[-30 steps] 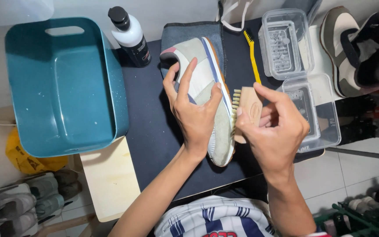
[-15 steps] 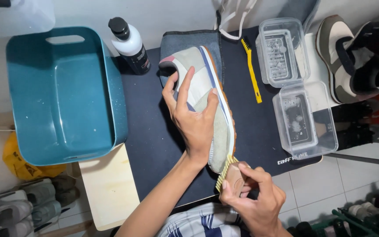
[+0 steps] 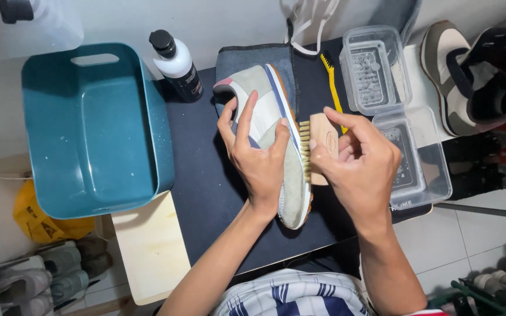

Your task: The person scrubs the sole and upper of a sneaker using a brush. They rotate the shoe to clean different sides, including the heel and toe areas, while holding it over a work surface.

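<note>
A grey, white and blue sneaker [image 3: 272, 105] lies on its side on a dark mat [image 3: 206, 193]. My left hand [image 3: 256, 158] presses flat on its upper and holds it down. My right hand [image 3: 361, 161] grips a wooden brush [image 3: 318, 137] with pale bristles. The bristles touch the sole edge of the sneaker near its middle. A yellow-handled small brush [image 3: 332, 88] lies on the mat beyond my right hand.
A teal plastic basin [image 3: 89, 129] stands at the left. A black and white bottle [image 3: 178, 65] sits behind the mat. An open clear plastic box [image 3: 417, 169] lies at the right, another sneaker [image 3: 464, 76] beyond it. More shoes rest on the floor at lower left.
My right hand with the brush went down to the sneaker's near end, then came back up along the sole to its middle. My left hand stayed on the sneaker.
</note>
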